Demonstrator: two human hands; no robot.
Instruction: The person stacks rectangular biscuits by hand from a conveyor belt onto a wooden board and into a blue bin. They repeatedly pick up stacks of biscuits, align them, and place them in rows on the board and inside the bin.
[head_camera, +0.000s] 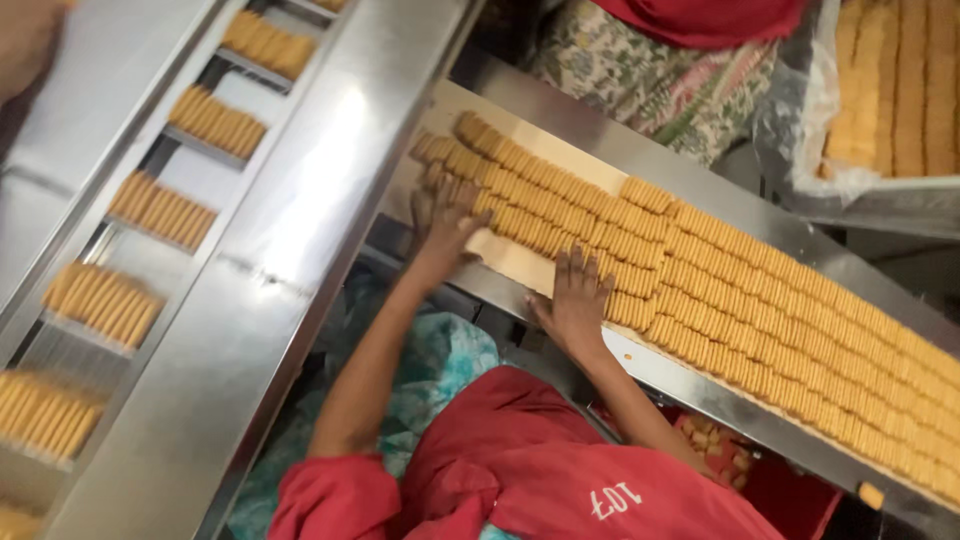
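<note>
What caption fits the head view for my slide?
Left hand and right hand rest spread on rows of biscuits along a steel chute beside a conveyor.

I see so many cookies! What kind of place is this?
Probably a biscuit factory packing line. Long rows of biscuits lie on a steel tray, and small stacks sit in a metal conveyor channel beside it.

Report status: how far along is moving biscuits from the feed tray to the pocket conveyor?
Done: every visible pocket of the conveyor holds a biscuit stack. In hand: left hand and right hand lie spread, no closed grip, on the biscuit rows at the tray end. Left: rows fill the tray's length, and a lined bin holds more.
</note>
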